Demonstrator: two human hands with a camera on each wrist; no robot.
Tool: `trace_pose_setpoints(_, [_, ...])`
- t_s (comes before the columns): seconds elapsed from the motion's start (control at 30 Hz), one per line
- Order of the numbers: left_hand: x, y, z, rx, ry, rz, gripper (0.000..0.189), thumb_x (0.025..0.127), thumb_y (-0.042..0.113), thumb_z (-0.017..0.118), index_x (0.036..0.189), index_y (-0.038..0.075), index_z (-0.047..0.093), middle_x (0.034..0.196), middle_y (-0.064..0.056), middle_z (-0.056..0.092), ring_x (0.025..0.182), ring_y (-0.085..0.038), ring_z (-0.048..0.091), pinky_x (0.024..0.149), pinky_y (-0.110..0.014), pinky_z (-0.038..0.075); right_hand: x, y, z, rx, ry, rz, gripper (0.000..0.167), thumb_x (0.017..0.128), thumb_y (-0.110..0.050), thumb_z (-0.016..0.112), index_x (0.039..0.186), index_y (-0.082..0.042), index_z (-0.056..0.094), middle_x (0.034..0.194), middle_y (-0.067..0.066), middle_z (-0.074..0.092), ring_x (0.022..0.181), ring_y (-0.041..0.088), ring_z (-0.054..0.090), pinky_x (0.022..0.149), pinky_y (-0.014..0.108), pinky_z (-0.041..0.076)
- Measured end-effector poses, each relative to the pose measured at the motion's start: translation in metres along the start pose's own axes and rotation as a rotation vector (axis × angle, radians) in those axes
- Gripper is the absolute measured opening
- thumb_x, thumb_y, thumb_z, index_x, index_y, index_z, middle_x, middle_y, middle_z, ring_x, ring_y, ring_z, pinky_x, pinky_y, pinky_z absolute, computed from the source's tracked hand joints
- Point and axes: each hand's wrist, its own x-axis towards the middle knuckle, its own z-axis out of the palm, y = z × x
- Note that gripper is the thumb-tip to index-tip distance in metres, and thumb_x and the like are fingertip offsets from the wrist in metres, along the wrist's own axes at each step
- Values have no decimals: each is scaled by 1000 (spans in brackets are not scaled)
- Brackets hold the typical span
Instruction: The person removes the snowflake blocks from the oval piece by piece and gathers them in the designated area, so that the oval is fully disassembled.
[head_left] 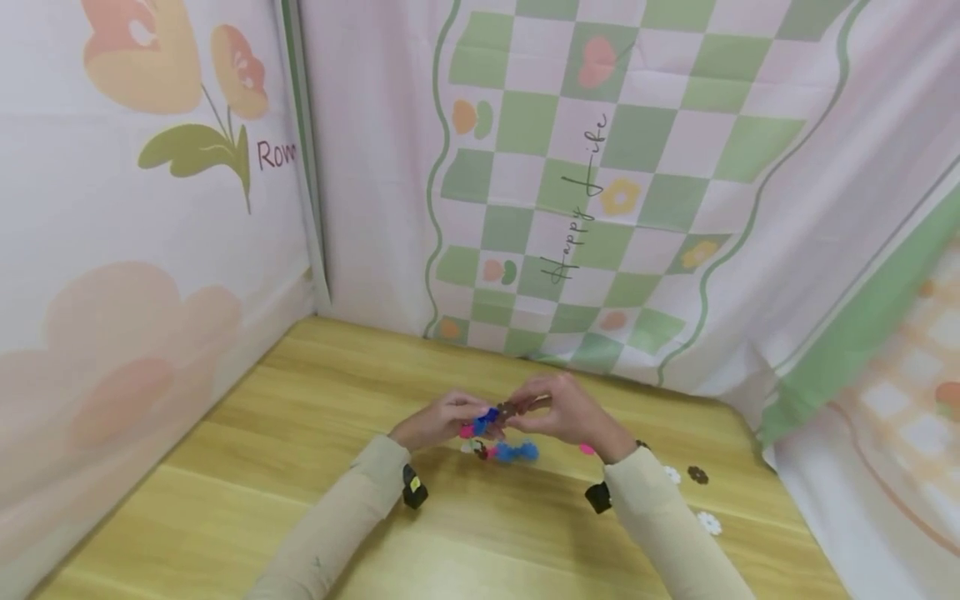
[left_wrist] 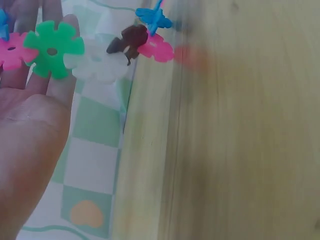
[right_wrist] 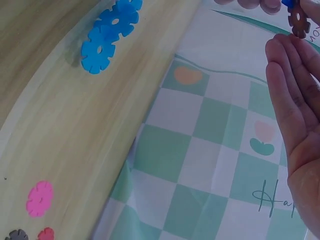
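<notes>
Left hand (left_wrist: pixel 35 112) cropped in the left wrist view, right hand (right_wrist: pixel 301 117) cropped in the right's, dark disc (right_wrist: pixel 17 235) cut off below

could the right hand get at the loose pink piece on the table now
Probably yes: the pink piece lies uncovered near the right hand, though that hand is pinching a brown piece.

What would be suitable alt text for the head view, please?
A person's left hand holds blue and pink pieces over a wooden table, while the right hand pinches a brown piece. White flower-shaped pieces lie at right.
</notes>
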Motion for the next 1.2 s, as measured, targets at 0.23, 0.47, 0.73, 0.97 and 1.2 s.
trace_pose_setpoints(0.23, [1,5,1,29,34,-36,44,112,21,50,131,-18,62,104,3,81,104,-15,76,105,-37,60,3,-8,-3,-112,-14,-77,27,90,-13,85,115,-5,79,109,5,80,98,19,78,87,32,66])
trace_pose_setpoints(0.47, [5,12,1,70,68,-71,45,110,27,56,129,-12,67,101,3,81,101,-14,76,99,-35,62,12,-19,-11,-276,-59,-151,21,90,-12,84,111,-11,81,105,0,81,92,13,77,82,27,65])
trace_pose_setpoints(0.73, [5,15,6,60,145,-134,36,110,23,57,125,-7,71,98,4,79,93,-13,73,89,-32,59,16,-19,-16,-322,-110,-137,16,92,-15,83,108,-14,81,101,-2,80,90,12,76,81,27,65])
trace_pose_setpoints(0.97, [7,17,10,-9,165,-196,35,108,20,61,125,-8,71,99,3,79,92,-11,70,91,-33,56,16,-22,-22,-370,-137,-141,16,89,-17,87,104,-15,82,97,-2,79,87,10,75,78,24,64])
trace_pose_setpoints(1.2, [8,20,16,-31,168,-190,30,106,15,64,123,-9,72,100,0,78,86,-10,65,82,-25,55,13,-17,-35,-358,-151,-87,16,88,-15,87,103,-15,82,98,-2,78,88,12,75,79,30,65])
